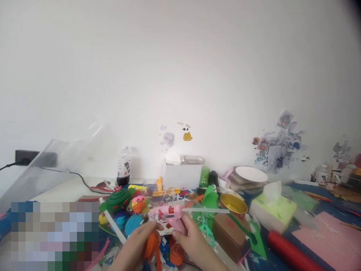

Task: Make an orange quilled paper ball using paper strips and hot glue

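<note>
A pink hot glue gun is gripped at its handle by my right hand, with the nozzle toward the left. From its back end a pale glue stick juts out to the right. My left hand is curled just below the nozzle, fingers bent and partly hidden; what they hold, if anything, cannot be made out. Against its palm side shows an orange corrugated-paper piece. A coiled orange paper piece lies between the hands. Blue paper balls and a green corrugated dome are beyond my left hand.
Green scissors, a brown box and a gold tin crowd the right side. Farther right are a tissue pack and a red roll. A dark-liquid bottle and white box stand by the wall.
</note>
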A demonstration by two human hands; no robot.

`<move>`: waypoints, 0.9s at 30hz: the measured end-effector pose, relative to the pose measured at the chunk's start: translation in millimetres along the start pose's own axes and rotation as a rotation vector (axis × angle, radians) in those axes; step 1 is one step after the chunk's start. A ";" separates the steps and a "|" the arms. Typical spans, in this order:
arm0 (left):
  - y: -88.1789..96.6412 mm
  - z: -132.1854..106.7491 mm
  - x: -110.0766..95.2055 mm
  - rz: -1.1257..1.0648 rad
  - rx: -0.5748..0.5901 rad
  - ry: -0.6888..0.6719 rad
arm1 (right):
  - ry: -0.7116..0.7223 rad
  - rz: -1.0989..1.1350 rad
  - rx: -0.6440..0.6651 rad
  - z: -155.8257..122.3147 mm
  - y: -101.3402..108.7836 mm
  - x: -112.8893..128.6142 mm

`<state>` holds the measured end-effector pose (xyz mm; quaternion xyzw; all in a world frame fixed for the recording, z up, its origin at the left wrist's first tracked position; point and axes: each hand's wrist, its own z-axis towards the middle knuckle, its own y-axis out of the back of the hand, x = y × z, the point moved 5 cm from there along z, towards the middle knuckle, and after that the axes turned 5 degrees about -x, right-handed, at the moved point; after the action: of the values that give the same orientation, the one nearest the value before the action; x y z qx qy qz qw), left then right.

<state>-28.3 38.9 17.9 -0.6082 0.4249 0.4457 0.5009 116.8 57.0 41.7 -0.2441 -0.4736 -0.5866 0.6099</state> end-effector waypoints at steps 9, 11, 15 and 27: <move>1.0 -1.4 -10.5 0.107 0.061 -0.080 | -0.018 -0.090 -0.098 4.7 5.6 -16.3; 0.8 -2.2 -11.0 0.142 0.073 -0.076 | -0.043 -0.097 -0.153 6.6 9.6 -22.9; 4.9 -4.6 -13.4 0.164 0.022 -0.082 | -0.093 -0.076 -0.251 8.8 16.9 -30.8; 13.8 -12.0 -20.7 0.207 -0.150 -0.039 | -0.084 -0.119 -0.252 10.6 20.6 -28.7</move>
<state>-45.2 26.6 35.9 -0.5881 0.4411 0.5372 0.4134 137.2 84.0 26.8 -0.3147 -0.4348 -0.6659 0.5182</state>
